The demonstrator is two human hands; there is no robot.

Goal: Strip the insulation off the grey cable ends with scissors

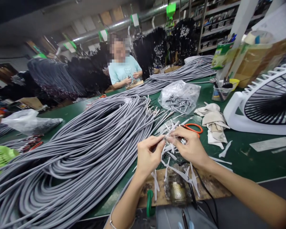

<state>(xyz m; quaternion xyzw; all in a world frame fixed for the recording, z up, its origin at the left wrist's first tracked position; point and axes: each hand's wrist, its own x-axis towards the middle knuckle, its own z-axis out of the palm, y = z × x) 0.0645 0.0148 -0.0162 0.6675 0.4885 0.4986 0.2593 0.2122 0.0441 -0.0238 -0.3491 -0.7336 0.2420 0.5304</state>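
My left hand (150,155) is closed in a pinch, with a grey cable (122,194) running up beside its forearm and passing behind the wrist. Only a small greyish bit, seemingly the cable's tip, shows at the fingertips. My right hand (190,147) pinches at the same spot, its thumb and forefinger meeting the left fingertips; what it grips is too small to make out. Under and around both hands lie white strips (178,171) of thin material. Just behind the right hand are orange-handled scissors (197,124).
A big coil of grey cables (85,140) covers the left. Behind my hands sits a clear bag (180,97) of short grey pieces. A white fan (259,111) and cloth (214,122) stand right. A stained wooden board (157,181) lies in front. Across the table sits a person (125,71).
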